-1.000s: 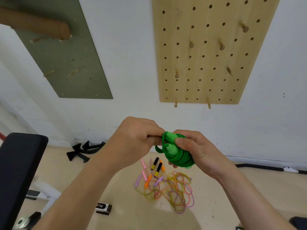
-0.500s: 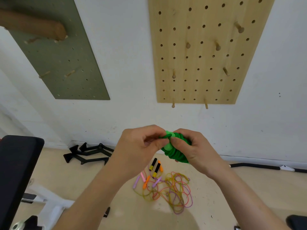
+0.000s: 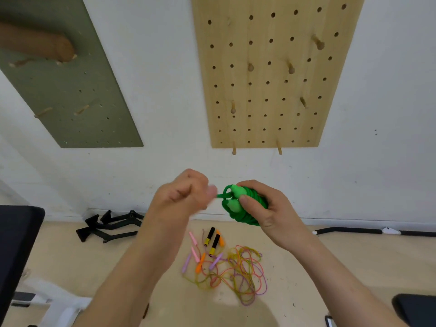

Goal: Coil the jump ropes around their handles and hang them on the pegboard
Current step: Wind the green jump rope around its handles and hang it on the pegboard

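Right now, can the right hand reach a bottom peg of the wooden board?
Probably yes: the right hand, gripping the green rope bundle, sits below the bare bottom peg, with only open wall between.

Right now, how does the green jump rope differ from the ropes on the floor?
The green jump rope is coiled round its handles, gripped in the right hand; the floor ropes lie loose and tangled. The green jump rope is one colour; the floor ropes mix several. Neither hangs on the wooden pegboard.
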